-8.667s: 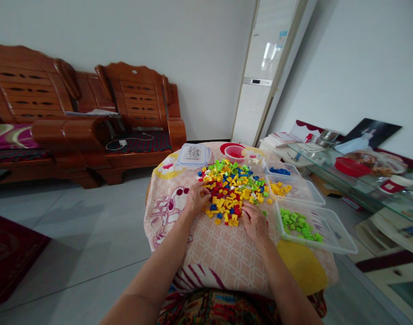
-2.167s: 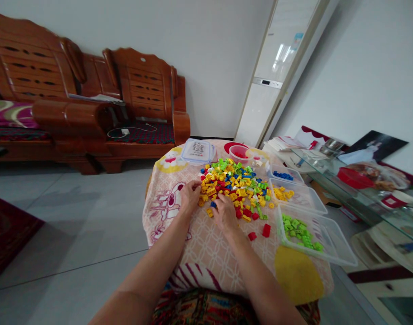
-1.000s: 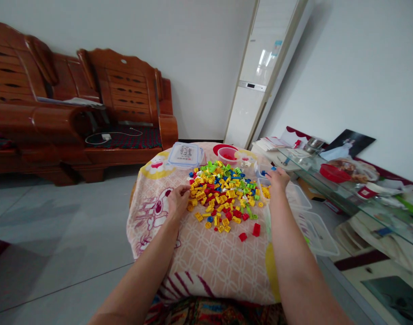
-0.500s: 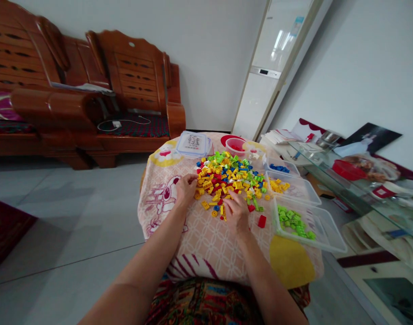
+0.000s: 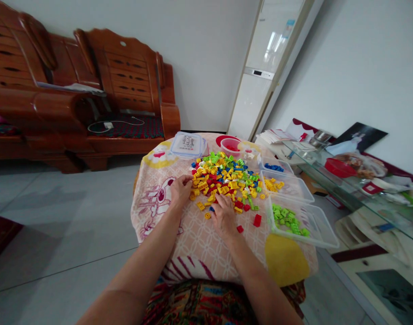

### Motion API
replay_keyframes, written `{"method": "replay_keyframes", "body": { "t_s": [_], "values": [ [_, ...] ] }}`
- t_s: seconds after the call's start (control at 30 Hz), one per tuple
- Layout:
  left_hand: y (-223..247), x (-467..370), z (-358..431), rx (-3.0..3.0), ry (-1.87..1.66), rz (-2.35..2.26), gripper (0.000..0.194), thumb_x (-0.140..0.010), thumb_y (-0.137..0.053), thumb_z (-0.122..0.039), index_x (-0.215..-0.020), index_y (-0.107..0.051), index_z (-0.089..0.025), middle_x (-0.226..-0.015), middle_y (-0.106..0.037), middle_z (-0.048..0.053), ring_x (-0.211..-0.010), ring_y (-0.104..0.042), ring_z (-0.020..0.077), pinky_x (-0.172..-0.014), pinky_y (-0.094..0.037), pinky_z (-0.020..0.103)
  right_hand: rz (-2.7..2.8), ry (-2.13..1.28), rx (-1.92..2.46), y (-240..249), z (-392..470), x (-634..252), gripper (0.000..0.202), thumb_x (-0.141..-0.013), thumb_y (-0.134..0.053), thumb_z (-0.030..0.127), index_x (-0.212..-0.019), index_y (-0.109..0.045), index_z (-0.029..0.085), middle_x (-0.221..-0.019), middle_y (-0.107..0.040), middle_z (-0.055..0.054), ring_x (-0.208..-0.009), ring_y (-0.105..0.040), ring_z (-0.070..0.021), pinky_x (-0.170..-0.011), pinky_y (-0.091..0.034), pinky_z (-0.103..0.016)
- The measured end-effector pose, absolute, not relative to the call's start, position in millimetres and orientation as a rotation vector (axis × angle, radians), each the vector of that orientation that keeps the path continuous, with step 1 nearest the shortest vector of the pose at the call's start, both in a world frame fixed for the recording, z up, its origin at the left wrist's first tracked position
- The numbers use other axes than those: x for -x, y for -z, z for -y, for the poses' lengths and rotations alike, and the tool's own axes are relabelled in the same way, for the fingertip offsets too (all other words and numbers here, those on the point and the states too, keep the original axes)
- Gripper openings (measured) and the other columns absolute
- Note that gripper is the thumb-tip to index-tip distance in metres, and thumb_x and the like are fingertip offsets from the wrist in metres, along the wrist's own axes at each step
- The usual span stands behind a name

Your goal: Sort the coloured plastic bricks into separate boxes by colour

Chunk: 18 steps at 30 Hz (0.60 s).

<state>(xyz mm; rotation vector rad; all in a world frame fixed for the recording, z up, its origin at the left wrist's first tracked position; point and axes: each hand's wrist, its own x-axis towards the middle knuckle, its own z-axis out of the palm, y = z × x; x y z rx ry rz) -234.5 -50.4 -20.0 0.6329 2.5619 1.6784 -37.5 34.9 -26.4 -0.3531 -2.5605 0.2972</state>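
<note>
A mixed heap of yellow, green, red, blue and white toy building bricks [image 5: 223,174] lies on the cloth-covered table [image 5: 193,234]. At the heap's left edge is my left hand [image 5: 181,190], its fingers curled together; whatever they may hold is hidden. My right hand [image 5: 224,215] reaches over the near edge of the heap, fingers stretched and apart on the yellow bricks. A blue piece shows beside its thumb, and a yellow round piece [image 5: 207,215] lies just left of it. Two loose red bricks, one of them larger [image 5: 257,220], lie to the right of that hand.
Along the right stand clear containers with blue bricks [image 5: 273,167], yellow bricks [image 5: 274,184] and green bricks [image 5: 289,220]. Behind the heap are a round tub [image 5: 231,146] with red bricks and a lidded plastic box [image 5: 188,145]. A cluttered glass shelf [image 5: 348,194] is beyond the table's right side.
My right hand has shifted left across the near bricks, and a small red brick now shows beside its wrist. My left hand stays at the heap's edge. The view has turned slightly right.
</note>
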Motion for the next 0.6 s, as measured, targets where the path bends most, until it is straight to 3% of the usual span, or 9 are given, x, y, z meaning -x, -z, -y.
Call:
{"method": "replay_keyframes", "body": {
  "t_s": [0.1,0.2,0.3,0.4,0.5,0.6],
  "values": [
    [21,236,50,-0.635,-1.67,-2.559,0.031,-0.076,-0.054,-0.022,-0.1,-0.073,-0.018,-0.091,-0.075,0.004,-0.078,-0.069,0.0158,-0.074,-0.052,0.025,2.432,-0.337,0.309,20,-32,37,0.018,-0.083,-0.061,0.017,-0.099,-0.069,0.019,-0.131,-0.061,-0.013,-0.13,-0.047,-0.0267,-0.113,-0.034,-0.052],
    [23,237,51,-0.646,-1.665,-2.56,0.03,-0.076,-0.054,-0.024,-0.099,-0.073,-0.018,-0.09,-0.075,0.004,-0.078,-0.069,0.0162,-0.073,-0.053,0.025,2.231,-0.471,0.294,10,-27,32,0.02,-0.086,-0.055,0.018,-0.102,-0.067,0.019,-0.121,-0.066,-0.013,-0.117,-0.058,-0.0239,-0.105,-0.045,-0.046],
    [24,238,51,-0.654,-1.68,-2.532,0.03,-0.076,-0.054,-0.026,-0.099,-0.073,-0.019,-0.09,-0.075,0.004,-0.078,-0.069,0.0165,-0.072,-0.053,0.025,2.062,-0.771,0.422,4,-30,25,0.022,-0.085,-0.054,0.022,-0.103,-0.067,0.018,-0.101,-0.071,-0.01,-0.089,-0.068,-0.0195,-0.08,-0.057,-0.034],
    [24,239,51,-0.656,-1.662,-2.542,0.03,-0.076,-0.054,-0.026,-0.099,-0.073,-0.018,-0.091,-0.075,0.005,-0.08,-0.069,0.0167,-0.072,-0.053,0.025,1.855,-1.13,0.657,3,-57,21,0.028,-0.08,-0.058,0.03,-0.103,-0.067,0.017,-0.078,-0.07,-0.004,-0.065,-0.068,-0.0172,-0.061,-0.057,-0.028],
    [23,239,51,-0.663,-1.65,-2.557,0.03,-0.076,-0.054,-0.026,-0.1,-0.073,-0.019,-0.091,-0.075,0.005,-0.081,-0.069,0.0171,-0.073,-0.053,0.025,1.553,-1.268,0.812,-6,-111,24,0.039,-0.069,-0.063,0.033,-0.103,-0.067,0.013,-0.073,-0.068,-0.002,-0.064,-0.067,-0.0184,-0.06,-0.057,-0.03],
    [23,238,51,-0.655,-1.663,-2.551,0.03,-0.077,-0.054,-0.026,-0.099,-0.073,-0.019,-0.09,-0.075,0.005,-0.081,-0.069,0.0173,-0.073,-0.053,0.026,1.418,-1.114,0.865,-33,-176,30,0.053,-0.064,-0.061,0.034,-0.111,-0.065,0.011,-0.082,-0.069,-0.005,-0.069,-0.067,-0.0189,-0.067,-0.058,-0.034]
  ]
}}
